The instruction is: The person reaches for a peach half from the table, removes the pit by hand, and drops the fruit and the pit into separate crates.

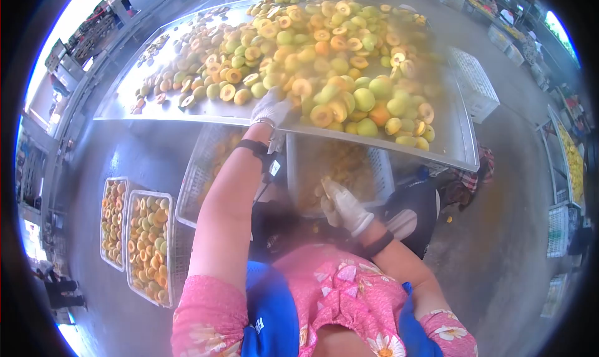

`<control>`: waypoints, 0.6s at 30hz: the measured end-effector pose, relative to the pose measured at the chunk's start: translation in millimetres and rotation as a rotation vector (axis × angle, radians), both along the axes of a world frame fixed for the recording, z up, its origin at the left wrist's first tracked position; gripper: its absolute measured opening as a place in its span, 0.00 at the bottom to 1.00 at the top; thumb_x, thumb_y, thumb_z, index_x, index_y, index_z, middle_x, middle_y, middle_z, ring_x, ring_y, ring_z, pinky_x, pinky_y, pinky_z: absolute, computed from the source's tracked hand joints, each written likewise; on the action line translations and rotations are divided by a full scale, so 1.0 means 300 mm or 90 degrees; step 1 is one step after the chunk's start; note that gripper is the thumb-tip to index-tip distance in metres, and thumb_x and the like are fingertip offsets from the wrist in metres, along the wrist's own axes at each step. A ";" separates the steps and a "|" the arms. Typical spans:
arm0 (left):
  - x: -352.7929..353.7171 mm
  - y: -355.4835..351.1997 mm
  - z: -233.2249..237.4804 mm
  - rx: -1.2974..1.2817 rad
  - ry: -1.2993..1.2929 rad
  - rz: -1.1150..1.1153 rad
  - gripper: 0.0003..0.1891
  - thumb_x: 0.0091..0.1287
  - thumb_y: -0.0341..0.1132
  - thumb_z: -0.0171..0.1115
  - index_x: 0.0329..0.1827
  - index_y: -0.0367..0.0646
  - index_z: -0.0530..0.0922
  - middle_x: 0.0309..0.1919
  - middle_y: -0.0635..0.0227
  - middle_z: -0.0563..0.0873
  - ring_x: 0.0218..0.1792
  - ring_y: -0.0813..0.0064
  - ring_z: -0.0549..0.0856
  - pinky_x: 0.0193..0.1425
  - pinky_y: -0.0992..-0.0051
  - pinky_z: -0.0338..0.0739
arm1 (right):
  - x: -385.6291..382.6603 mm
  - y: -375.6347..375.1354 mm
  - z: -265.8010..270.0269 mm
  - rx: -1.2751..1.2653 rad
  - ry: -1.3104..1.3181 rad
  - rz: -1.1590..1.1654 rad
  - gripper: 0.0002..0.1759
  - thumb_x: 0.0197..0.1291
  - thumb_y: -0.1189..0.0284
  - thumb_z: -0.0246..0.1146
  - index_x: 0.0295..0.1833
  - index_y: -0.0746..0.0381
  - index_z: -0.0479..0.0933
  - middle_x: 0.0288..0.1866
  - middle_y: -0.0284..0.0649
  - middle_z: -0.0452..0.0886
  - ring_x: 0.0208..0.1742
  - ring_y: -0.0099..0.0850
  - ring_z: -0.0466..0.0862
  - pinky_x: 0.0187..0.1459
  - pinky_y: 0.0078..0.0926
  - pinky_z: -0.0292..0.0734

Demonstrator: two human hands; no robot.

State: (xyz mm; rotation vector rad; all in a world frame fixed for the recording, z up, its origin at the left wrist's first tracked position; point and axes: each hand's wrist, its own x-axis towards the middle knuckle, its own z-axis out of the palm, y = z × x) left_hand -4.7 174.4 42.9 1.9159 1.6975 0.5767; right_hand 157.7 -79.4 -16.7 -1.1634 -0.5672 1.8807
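Note:
A heap of apricots point(365, 99), many of them halved with orange flesh showing, covers a metal table point(206, 119). My left hand point(272, 107), in a white glove, reaches over the near edge and touches fruit there; its fingers are blurred and partly hidden. Lower down, my right hand point(345, 208), also gloved, is closed with what looks like an apricot half point(326, 183) at the fingertips. Beneath it stands a white crate point(382, 173) with yellow fruit pieces inside. Another white crate point(190, 188) with fruit sits left of it, partly behind my left forearm.
Two crates of halved apricots, a nearer one point(170, 248) and a farther one point(126, 223), stand on the floor at left. A white basket point(477, 86) is beside the table's right end. Other people and more crates appear in the background.

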 end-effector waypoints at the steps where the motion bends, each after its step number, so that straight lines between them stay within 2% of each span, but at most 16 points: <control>1: 0.012 0.019 -0.008 -0.024 0.037 -0.002 0.36 0.60 0.56 0.62 0.69 0.48 0.73 0.65 0.50 0.78 0.67 0.53 0.75 0.68 0.63 0.70 | 0.002 0.005 0.004 0.000 -0.002 -0.008 0.22 0.76 0.48 0.49 0.42 0.55 0.74 0.16 0.27 0.66 0.11 0.19 0.61 0.12 0.19 0.52; 2: 0.029 0.025 -0.029 0.017 0.085 0.011 0.34 0.60 0.56 0.60 0.67 0.48 0.73 0.63 0.49 0.79 0.65 0.51 0.77 0.68 0.62 0.70 | 0.001 0.011 0.005 -0.012 -0.016 0.016 0.21 0.75 0.48 0.50 0.42 0.54 0.74 0.16 0.27 0.66 0.11 0.19 0.62 0.12 0.19 0.54; 4: -0.025 0.211 -0.294 0.102 0.179 -0.037 0.27 0.64 0.51 0.57 0.63 0.47 0.75 0.57 0.50 0.83 0.62 0.52 0.79 0.64 0.63 0.73 | -0.002 0.034 0.004 -0.023 -0.020 0.040 0.19 0.75 0.48 0.51 0.41 0.51 0.75 0.17 0.27 0.67 0.12 0.21 0.64 0.13 0.21 0.57; 5: 0.011 0.141 -0.146 0.055 0.222 -0.086 0.23 0.66 0.43 0.61 0.61 0.43 0.77 0.53 0.51 0.85 0.53 0.56 0.84 0.56 0.62 0.78 | -0.020 0.042 -0.006 -0.022 -0.014 0.023 0.19 0.74 0.48 0.52 0.40 0.49 0.76 0.17 0.26 0.68 0.13 0.22 0.65 0.13 0.22 0.59; 6: -0.096 0.364 -0.432 0.016 0.025 -0.258 0.19 0.66 0.40 0.62 0.59 0.44 0.78 0.48 0.54 0.87 0.45 0.60 0.85 0.48 0.63 0.80 | -0.035 0.047 -0.052 -0.020 -0.037 -0.065 0.19 0.74 0.48 0.52 0.40 0.49 0.76 0.17 0.26 0.68 0.13 0.22 0.65 0.13 0.22 0.59; 8: 0.071 0.070 -0.032 0.018 0.243 -0.195 0.20 0.59 0.39 0.63 0.53 0.41 0.81 0.41 0.51 0.88 0.43 0.53 0.86 0.48 0.59 0.80 | -0.037 0.080 -0.191 0.018 0.139 0.067 0.22 0.73 0.47 0.51 0.38 0.52 0.78 0.21 0.29 0.74 0.14 0.24 0.70 0.12 0.22 0.62; 9: 0.078 0.136 -0.088 0.030 0.376 -0.179 0.21 0.56 0.38 0.63 0.53 0.43 0.81 0.45 0.49 0.86 0.48 0.51 0.85 0.53 0.58 0.78 | -0.031 0.074 -0.126 0.047 0.045 0.041 0.23 0.74 0.48 0.49 0.38 0.53 0.78 0.20 0.29 0.73 0.12 0.25 0.69 0.12 0.23 0.61; 10: 0.099 0.059 -0.018 0.047 0.368 -0.165 0.22 0.53 0.38 0.65 0.52 0.43 0.80 0.50 0.49 0.84 0.55 0.50 0.82 0.58 0.57 0.76 | -0.038 0.078 -0.159 0.175 -0.024 0.050 0.24 0.75 0.49 0.46 0.39 0.55 0.78 0.20 0.29 0.73 0.11 0.25 0.69 0.11 0.24 0.62; 11: 0.082 0.055 -0.035 0.083 0.307 -0.187 0.23 0.51 0.37 0.65 0.53 0.42 0.78 0.52 0.47 0.82 0.58 0.48 0.79 0.61 0.57 0.73 | -0.025 0.074 -0.140 0.151 -0.101 0.072 0.26 0.75 0.47 0.45 0.40 0.54 0.79 0.19 0.29 0.73 0.13 0.24 0.70 0.13 0.27 0.64; 12: 0.084 0.054 -0.053 0.095 0.261 -0.187 0.25 0.51 0.37 0.65 0.54 0.41 0.76 0.52 0.47 0.82 0.56 0.46 0.79 0.61 0.58 0.73 | -0.017 0.053 -0.079 0.081 -0.134 0.041 0.26 0.73 0.44 0.46 0.44 0.53 0.79 0.23 0.29 0.75 0.16 0.23 0.73 0.18 0.29 0.67; 13: 0.077 0.053 -0.070 0.104 0.221 -0.173 0.26 0.51 0.37 0.66 0.55 0.40 0.74 0.51 0.47 0.81 0.55 0.45 0.80 0.61 0.58 0.73 | -0.017 0.061 -0.122 0.072 -0.136 0.050 0.27 0.71 0.42 0.48 0.53 0.52 0.77 0.30 0.32 0.77 0.24 0.26 0.76 0.27 0.32 0.72; 14: 0.071 0.057 -0.085 0.108 0.217 -0.181 0.26 0.51 0.37 0.66 0.55 0.40 0.74 0.51 0.47 0.81 0.55 0.45 0.80 0.61 0.58 0.73 | 0.013 0.039 -0.059 0.052 -0.151 0.063 0.29 0.71 0.42 0.47 0.58 0.53 0.75 0.35 0.34 0.78 0.29 0.28 0.78 0.33 0.33 0.74; 15: 0.061 0.059 -0.098 0.126 0.176 -0.150 0.26 0.53 0.36 0.66 0.56 0.41 0.73 0.51 0.51 0.81 0.53 0.49 0.81 0.58 0.61 0.74 | 0.036 0.016 0.008 0.032 -0.164 0.079 0.31 0.71 0.42 0.47 0.63 0.54 0.73 0.40 0.36 0.79 0.35 0.30 0.80 0.38 0.33 0.76; 16: 0.044 0.059 -0.102 0.141 0.136 -0.116 0.25 0.55 0.34 0.66 0.57 0.42 0.72 0.51 0.54 0.81 0.51 0.53 0.82 0.56 0.64 0.76 | 0.036 0.013 0.014 0.032 -0.165 0.077 0.31 0.71 0.42 0.47 0.63 0.54 0.73 0.40 0.36 0.79 0.35 0.30 0.80 0.38 0.33 0.76; 17: 0.029 0.061 -0.124 0.141 0.135 -0.118 0.25 0.55 0.34 0.66 0.57 0.42 0.72 0.51 0.54 0.81 0.51 0.53 0.82 0.56 0.64 0.76 | 0.038 0.016 0.004 0.025 -0.193 0.066 0.32 0.71 0.42 0.47 0.65 0.54 0.72 0.43 0.40 0.80 0.42 0.35 0.81 0.44 0.35 0.76; 18: 0.018 0.057 -0.147 0.136 -0.056 -0.085 0.23 0.58 0.32 0.64 0.58 0.43 0.72 0.52 0.58 0.81 0.51 0.59 0.82 0.54 0.66 0.77 | 0.040 0.020 -0.018 0.019 -0.221 0.056 0.33 0.71 0.41 0.47 0.67 0.55 0.70 0.46 0.44 0.81 0.48 0.39 0.82 0.49 0.36 0.77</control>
